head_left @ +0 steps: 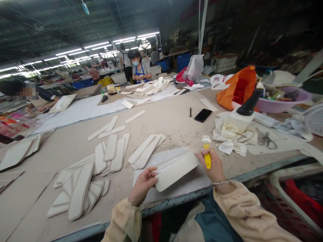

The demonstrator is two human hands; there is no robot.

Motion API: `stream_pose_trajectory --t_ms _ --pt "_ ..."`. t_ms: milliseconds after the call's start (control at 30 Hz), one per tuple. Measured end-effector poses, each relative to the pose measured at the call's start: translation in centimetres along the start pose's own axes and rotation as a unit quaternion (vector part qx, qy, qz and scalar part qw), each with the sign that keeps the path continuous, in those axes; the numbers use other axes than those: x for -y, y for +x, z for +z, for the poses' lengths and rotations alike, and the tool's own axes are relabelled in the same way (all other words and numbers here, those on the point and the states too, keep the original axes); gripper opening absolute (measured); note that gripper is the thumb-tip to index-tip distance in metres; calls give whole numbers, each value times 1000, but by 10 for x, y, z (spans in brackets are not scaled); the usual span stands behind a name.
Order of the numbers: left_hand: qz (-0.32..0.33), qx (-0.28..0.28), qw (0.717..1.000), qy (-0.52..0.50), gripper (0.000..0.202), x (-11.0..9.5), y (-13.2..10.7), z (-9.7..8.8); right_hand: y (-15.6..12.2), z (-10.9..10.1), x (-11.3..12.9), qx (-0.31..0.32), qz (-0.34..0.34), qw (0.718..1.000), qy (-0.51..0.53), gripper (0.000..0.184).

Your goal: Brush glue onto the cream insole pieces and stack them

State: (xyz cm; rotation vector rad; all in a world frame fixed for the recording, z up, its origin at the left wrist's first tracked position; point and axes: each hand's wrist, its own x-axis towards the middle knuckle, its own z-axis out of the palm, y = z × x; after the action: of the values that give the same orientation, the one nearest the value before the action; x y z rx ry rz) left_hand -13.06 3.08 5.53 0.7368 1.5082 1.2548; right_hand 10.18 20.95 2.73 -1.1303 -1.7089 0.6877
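The panel is held tilted just above a white sheet at the near edge of the tabletop. The left hand pinches its left end between thumb and fingers. The right hand has its fingers closed round a yellow brush, bristles up and thick with white paste, and its fingertips also meet the panel's far right corner.

The panel looks light and thin, stiff enough to span both hands without sagging, though it would likely crease if bent hard. Its face should be smooth, and any paste on it would make it slippery, so the ends and bare edges seem the best places to hold. Whether the glossy strip along its far side is wet or film, I cannot tell. Narrower strips lie in loose, overlapping piles to the left and would probably slide apart if nudged.

To the right, a white jug sits on crumpled cloth, pale residue around its mouth. Beyond it an orange bag gapes open, its contents unclear. A purple basin holds a jumble of small items, too blurred to name. Below the tabletop's edge, a basket contains something red.
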Motion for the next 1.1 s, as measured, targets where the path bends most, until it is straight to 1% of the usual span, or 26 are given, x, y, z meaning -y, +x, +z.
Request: stream_pose_trajectory --t_ms 67,133,233,333,467,700,933,1000,1067,1100 --pt "-1 -47 997 62 48 -2 13 -8 10 8 -2 3 -13 1000 -19 29" --pt "3 -88 986 141 45 -2 25 -13 16 15 -4 11 -13 999 -32 29" --pt "8 -111 971 210 40 0 37 -18 18 23 -8 30 -7 998 -48 28" --pt "8 -114 962 247 37 4 43 -22 18 26 -11 52 -11 997 -61 25" --pt "12 -121 949 291 35 7 43 -24 17 27 -14 60 -21 994 -90 23" --pt "23 -114 927 357 29 -1 40 -20 15 28 -18 87 -38 985 -146 18" --pt "28 -89 882 463 26 -10 39 -16 15 32 -31 93 -41 982 -160 12" --pt "25 -81 868 488 28 -10 40 -16 16 30 -32 84 -66 983 -150 12" --pt "24 -73 856 511 30 -10 42 -17 15 28 -28 82 -112 982 -131 9" --pt "24 -71 850 521 31 -9 42 -18 13 28 -24 90 -137 979 -117 7"
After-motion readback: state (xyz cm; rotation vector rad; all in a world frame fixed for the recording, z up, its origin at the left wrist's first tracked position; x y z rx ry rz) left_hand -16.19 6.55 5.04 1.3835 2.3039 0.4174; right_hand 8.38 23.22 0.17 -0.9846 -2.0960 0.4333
